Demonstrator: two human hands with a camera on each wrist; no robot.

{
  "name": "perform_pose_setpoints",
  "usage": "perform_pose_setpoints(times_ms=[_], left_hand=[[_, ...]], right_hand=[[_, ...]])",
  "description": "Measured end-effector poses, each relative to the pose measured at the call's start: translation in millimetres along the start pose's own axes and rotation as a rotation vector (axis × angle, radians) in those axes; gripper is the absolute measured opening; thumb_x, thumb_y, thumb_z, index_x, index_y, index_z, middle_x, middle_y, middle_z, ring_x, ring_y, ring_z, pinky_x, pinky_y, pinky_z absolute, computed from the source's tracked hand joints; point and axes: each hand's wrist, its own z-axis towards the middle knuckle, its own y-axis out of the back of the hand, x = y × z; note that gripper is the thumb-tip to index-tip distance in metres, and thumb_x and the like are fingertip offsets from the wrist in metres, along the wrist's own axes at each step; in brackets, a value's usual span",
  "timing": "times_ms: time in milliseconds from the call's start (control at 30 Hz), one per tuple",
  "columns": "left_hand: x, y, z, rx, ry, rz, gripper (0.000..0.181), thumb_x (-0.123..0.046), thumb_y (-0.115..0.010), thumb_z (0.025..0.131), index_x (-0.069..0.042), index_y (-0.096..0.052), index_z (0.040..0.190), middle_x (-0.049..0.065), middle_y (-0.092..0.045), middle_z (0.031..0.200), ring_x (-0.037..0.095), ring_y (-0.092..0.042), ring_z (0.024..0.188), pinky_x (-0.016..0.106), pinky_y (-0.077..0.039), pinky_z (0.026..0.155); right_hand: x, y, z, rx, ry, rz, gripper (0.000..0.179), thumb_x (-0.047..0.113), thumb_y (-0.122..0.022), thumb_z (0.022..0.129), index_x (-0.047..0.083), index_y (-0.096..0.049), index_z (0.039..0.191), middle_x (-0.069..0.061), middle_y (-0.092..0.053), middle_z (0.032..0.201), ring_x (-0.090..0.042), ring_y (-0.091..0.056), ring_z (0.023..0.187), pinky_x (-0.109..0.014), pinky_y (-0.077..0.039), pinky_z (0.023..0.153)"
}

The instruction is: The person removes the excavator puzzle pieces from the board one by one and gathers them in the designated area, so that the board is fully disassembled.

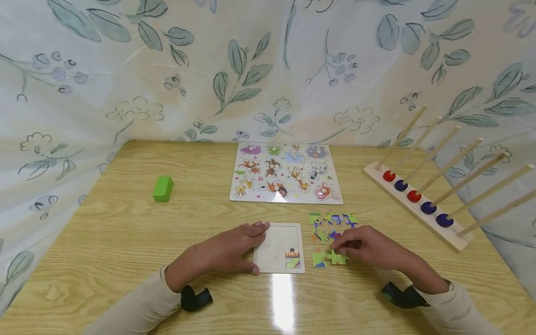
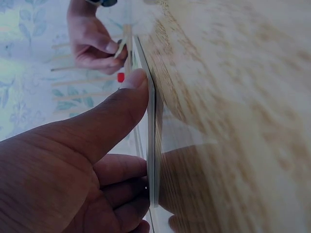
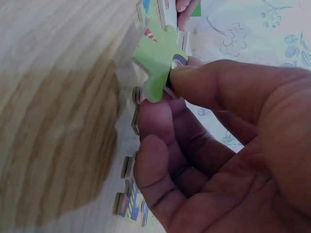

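Note:
A square wooden puzzle tray (image 1: 271, 246) lies on the table with one green and striped jigsaw piece (image 1: 293, 261) in its lower right corner. My left hand (image 1: 230, 247) rests along the tray's left side, fingers stretched over the edge and thumb (image 2: 132, 92) touching the rim. Between thumb and fingertips, my right hand (image 1: 374, 247) pinches a light green jigsaw piece (image 3: 158, 53) with a small red-and-white mark, raised off the table in the right wrist view. Another green jigsaw piece (image 1: 319, 258) lies beside it. Several loose pieces (image 1: 321, 236) lie in rows to the tray's right, some partly behind the right hand.
An animal peg puzzle board (image 1: 268, 197) lies at the back centre. On the right stands a wooden rack (image 1: 402, 197) with upright pegs and red and blue beads. A green block (image 1: 162, 189) sits at the left. Floral cloth (image 1: 268, 93) hangs behind the table.

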Motion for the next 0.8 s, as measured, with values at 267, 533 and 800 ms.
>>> perform_pose_setpoints(times_ms=[267,533,800], left_hand=[[-3.6,2.4,-1.4,0.004,0.007,-0.008,0.082,-0.04,-0.071,0.088,0.0,-0.035,0.149,0.008,-0.019,0.16,0.025,-0.019,0.145,0.042,-0.021,0.115],[-4.5,3.0,-1.6,0.008,0.024,-0.007,0.081,-0.041,-0.071,0.088,-0.001,-0.035,0.149,0.007,-0.019,0.16,0.026,-0.019,0.145,0.042,-0.022,0.115],[-5.7,3.3,-1.7,0.007,0.024,-0.009,0.082,-0.04,-0.071,0.088,-0.001,-0.035,0.149,0.007,-0.019,0.16,0.026,-0.019,0.145,0.043,-0.022,0.115]], right_hand=[[-0.7,-1.3,-0.5,0.0,-0.011,-0.007,0.019,0.0,-0.065,0.091,0.01,-0.073,0.105,0.001,-0.067,0.098,-0.009,-0.058,0.086,-0.025,-0.052,0.07],[0.4,0.5,1.0,-0.014,0.006,-0.071,0.02,-0.001,-0.067,0.089,0.012,-0.073,0.102,0.003,-0.065,0.096,-0.008,-0.054,0.082,-0.025,-0.05,0.066],[6.2,0.6,5.2,-0.038,-0.005,-0.064,0.019,-0.003,-0.067,0.088,0.007,-0.073,0.103,0.001,-0.068,0.097,-0.008,-0.057,0.08,-0.024,-0.052,0.065]])
